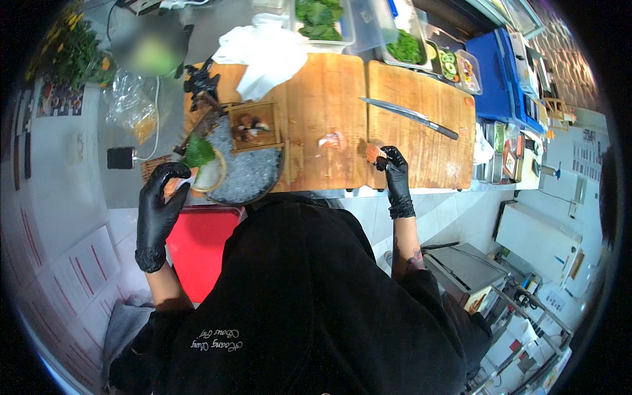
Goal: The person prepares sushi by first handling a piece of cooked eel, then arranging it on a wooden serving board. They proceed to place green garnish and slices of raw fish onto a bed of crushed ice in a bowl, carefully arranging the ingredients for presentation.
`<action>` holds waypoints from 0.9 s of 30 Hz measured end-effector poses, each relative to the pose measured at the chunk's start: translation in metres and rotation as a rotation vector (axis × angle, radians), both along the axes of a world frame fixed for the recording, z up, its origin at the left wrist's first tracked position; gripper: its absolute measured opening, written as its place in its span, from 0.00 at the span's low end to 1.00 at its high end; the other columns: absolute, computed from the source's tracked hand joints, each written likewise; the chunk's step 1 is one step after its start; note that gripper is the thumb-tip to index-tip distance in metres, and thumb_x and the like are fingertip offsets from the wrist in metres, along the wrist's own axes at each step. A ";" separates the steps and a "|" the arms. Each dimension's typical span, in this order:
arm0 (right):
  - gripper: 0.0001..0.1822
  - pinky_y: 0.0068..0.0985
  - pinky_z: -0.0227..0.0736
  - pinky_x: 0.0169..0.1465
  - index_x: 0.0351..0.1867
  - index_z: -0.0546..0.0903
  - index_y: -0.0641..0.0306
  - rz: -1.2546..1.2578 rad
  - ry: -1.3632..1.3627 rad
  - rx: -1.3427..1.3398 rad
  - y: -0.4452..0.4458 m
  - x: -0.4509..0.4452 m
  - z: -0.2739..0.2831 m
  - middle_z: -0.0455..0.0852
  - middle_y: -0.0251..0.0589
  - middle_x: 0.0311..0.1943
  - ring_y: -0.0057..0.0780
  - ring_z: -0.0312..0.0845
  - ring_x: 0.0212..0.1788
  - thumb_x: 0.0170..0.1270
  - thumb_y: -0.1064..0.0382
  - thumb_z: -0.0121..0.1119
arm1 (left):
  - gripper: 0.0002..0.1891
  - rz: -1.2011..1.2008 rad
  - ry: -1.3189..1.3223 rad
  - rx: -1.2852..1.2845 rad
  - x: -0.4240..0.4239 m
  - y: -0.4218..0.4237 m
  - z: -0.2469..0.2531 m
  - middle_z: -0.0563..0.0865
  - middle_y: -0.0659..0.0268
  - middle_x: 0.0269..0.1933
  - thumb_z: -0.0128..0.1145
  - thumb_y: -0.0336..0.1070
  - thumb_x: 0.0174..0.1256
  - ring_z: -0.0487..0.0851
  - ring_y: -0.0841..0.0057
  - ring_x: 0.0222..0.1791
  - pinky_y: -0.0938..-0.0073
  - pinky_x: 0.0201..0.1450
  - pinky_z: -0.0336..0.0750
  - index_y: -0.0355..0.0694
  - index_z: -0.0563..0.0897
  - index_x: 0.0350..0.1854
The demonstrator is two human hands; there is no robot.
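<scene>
My left hand [159,212], in a black glove, pinches orange salmon slices [172,186] at the left rim of a round dish of crushed ice [249,173]. Beside those fingers, a green shiso-like leaf [198,152] leans on a white mound [211,174] within a bamboo-coloured ring. A small wooden box [247,144] rests on the ice with dark red and white seafood pieces in it. Over the right cutting board [419,163], my gloved right hand [396,173] grips another striped salmon slice [373,153]. Pinkish scraps [332,141] lie on the left cutting board [326,89].
A long knife [410,117] lies across the right board. Behind are a crumpled white cloth [264,49], tubs of green leaves [318,19] and a blue container [498,79]. Leftward are a phone [120,158] on a cable and a plastic bag [129,103]. Below stands a red bin [197,247].
</scene>
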State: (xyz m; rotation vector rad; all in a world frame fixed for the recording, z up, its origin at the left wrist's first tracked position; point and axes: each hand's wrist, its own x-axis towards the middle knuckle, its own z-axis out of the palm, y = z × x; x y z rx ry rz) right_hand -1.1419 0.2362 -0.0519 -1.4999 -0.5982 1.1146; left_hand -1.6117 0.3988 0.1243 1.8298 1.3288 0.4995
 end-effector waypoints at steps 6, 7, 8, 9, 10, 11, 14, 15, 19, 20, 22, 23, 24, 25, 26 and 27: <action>0.11 0.22 0.73 0.36 0.45 0.82 0.63 0.048 -0.083 -0.093 -0.013 0.079 -0.017 0.85 0.34 0.31 0.22 0.79 0.31 0.60 0.69 0.65 | 0.13 -0.233 -0.315 -0.369 0.137 -0.024 0.008 0.85 0.63 0.46 0.66 0.29 0.60 0.81 0.74 0.50 0.71 0.58 0.73 0.34 0.82 0.47; 0.12 0.24 0.74 0.36 0.46 0.82 0.63 0.106 -0.302 -0.188 -0.017 0.092 -0.017 0.85 0.37 0.30 0.26 0.80 0.30 0.60 0.67 0.66 | 0.12 -0.365 -0.336 -0.344 0.163 -0.026 -0.006 0.85 0.65 0.45 0.65 0.30 0.62 0.81 0.76 0.49 0.71 0.58 0.74 0.34 0.82 0.47; 0.13 0.26 0.75 0.36 0.46 0.82 0.63 0.171 -0.519 -0.286 -0.024 0.104 -0.018 0.86 0.40 0.29 0.30 0.82 0.30 0.60 0.65 0.67 | 0.13 -0.227 -0.418 -0.532 0.192 -0.040 -0.020 0.86 0.65 0.46 0.65 0.32 0.62 0.82 0.77 0.49 0.72 0.58 0.73 0.34 0.82 0.47; 0.15 0.28 0.76 0.36 0.47 0.82 0.63 0.244 -0.739 -0.382 -0.031 0.116 -0.018 0.86 0.44 0.28 0.33 0.83 0.30 0.60 0.63 0.68 | 0.15 -0.356 -0.396 -0.560 0.211 -0.042 -0.055 0.86 0.65 0.48 0.66 0.34 0.62 0.81 0.77 0.50 0.74 0.58 0.74 0.34 0.82 0.49; 0.18 0.31 0.79 0.38 0.48 0.82 0.62 0.208 -0.712 -0.359 -0.043 0.130 -0.031 0.85 0.50 0.28 0.40 0.85 0.32 0.58 0.60 0.69 | 0.15 -0.301 -0.440 -0.598 0.235 -0.055 -0.085 0.86 0.64 0.47 0.66 0.35 0.64 0.82 0.78 0.50 0.75 0.57 0.74 0.34 0.82 0.50; 0.17 0.31 0.79 0.39 0.48 0.82 0.63 0.182 -0.746 -0.345 -0.052 0.140 -0.033 0.86 0.50 0.29 0.41 0.86 0.33 0.59 0.61 0.69 | 0.14 -0.220 -0.520 -0.709 0.258 -0.067 -0.105 0.85 0.65 0.47 0.64 0.35 0.66 0.82 0.78 0.49 0.75 0.56 0.75 0.33 0.82 0.50; 0.13 0.31 0.81 0.43 0.45 0.83 0.63 0.142 -0.848 -0.223 -0.066 0.138 -0.022 0.88 0.49 0.34 0.45 0.87 0.38 0.59 0.63 0.67 | 0.13 -0.077 -0.506 -0.585 0.281 -0.093 -0.198 0.85 0.65 0.48 0.63 0.31 0.67 0.82 0.78 0.49 0.75 0.54 0.77 0.33 0.82 0.51; 0.12 0.35 0.80 0.46 0.44 0.85 0.60 0.111 -0.656 -0.101 -0.066 0.130 -0.021 0.88 0.49 0.38 0.48 0.86 0.40 0.58 0.64 0.67 | 0.13 -0.048 -0.482 -0.517 0.284 -0.097 -0.213 0.85 0.65 0.48 0.63 0.30 0.67 0.82 0.78 0.49 0.76 0.55 0.77 0.33 0.81 0.51; 0.12 0.41 0.76 0.43 0.43 0.85 0.60 0.382 -1.119 0.197 -0.014 0.078 0.004 0.87 0.48 0.37 0.44 0.83 0.39 0.59 0.61 0.65 | 0.15 -0.019 -0.451 -0.498 0.275 -0.095 -0.207 0.84 0.65 0.51 0.60 0.25 0.66 0.81 0.79 0.52 0.76 0.56 0.76 0.35 0.80 0.55; 0.07 0.43 0.74 0.38 0.35 0.85 0.59 0.360 -1.362 0.171 -0.013 0.077 -0.026 0.86 0.46 0.32 0.45 0.81 0.35 0.60 0.60 0.61 | 0.16 -0.068 -0.460 -0.495 0.277 -0.094 -0.200 0.84 0.63 0.52 0.60 0.23 0.65 0.81 0.76 0.53 0.74 0.57 0.75 0.35 0.79 0.55; 0.06 0.43 0.73 0.36 0.32 0.85 0.58 0.400 -1.407 0.222 -0.011 0.082 -0.041 0.84 0.45 0.29 0.45 0.81 0.33 0.61 0.60 0.60 | 0.19 -0.205 -0.360 -0.318 0.270 -0.090 -0.192 0.82 0.59 0.55 0.60 0.22 0.62 0.81 0.70 0.56 0.72 0.59 0.75 0.36 0.79 0.56; 0.06 0.43 0.72 0.35 0.30 0.84 0.57 0.417 -1.430 0.243 -0.013 0.089 -0.045 0.83 0.45 0.27 0.45 0.80 0.32 0.61 0.61 0.59 | 0.20 -0.309 -0.252 -0.155 0.267 -0.085 -0.189 0.81 0.58 0.56 0.61 0.22 0.61 0.81 0.67 0.57 0.71 0.60 0.75 0.37 0.79 0.57; 0.08 0.40 0.72 0.45 0.37 0.85 0.57 0.637 -1.404 -0.022 -0.025 0.098 -0.047 0.85 0.43 0.35 0.45 0.79 0.40 0.55 0.62 0.65 | 0.21 -0.407 -0.142 0.005 0.262 -0.084 -0.188 0.81 0.57 0.58 0.62 0.21 0.60 0.80 0.64 0.59 0.70 0.61 0.74 0.38 0.79 0.57; 0.08 0.40 0.73 0.44 0.36 0.85 0.58 0.531 -1.289 0.036 -0.036 0.105 -0.043 0.85 0.44 0.34 0.45 0.79 0.39 0.55 0.62 0.64 | 0.21 -0.381 -0.138 0.007 0.260 -0.085 -0.189 0.81 0.56 0.57 0.62 0.22 0.59 0.81 0.62 0.58 0.69 0.61 0.74 0.37 0.79 0.57; 0.09 0.41 0.73 0.43 0.37 0.85 0.60 0.478 -1.246 -0.025 -0.044 0.116 -0.044 0.85 0.44 0.34 0.46 0.80 0.39 0.54 0.64 0.65 | 0.21 -0.361 -0.138 0.012 0.260 -0.085 -0.188 0.81 0.55 0.56 0.62 0.22 0.59 0.81 0.60 0.57 0.68 0.61 0.75 0.37 0.80 0.56; 0.09 0.42 0.74 0.44 0.38 0.85 0.61 0.576 -1.312 -0.293 -0.051 0.123 -0.028 0.86 0.45 0.37 0.46 0.81 0.41 0.55 0.65 0.65 | 0.21 -0.328 -0.135 0.018 0.259 -0.086 -0.191 0.81 0.54 0.55 0.63 0.22 0.58 0.81 0.58 0.56 0.67 0.60 0.75 0.37 0.80 0.56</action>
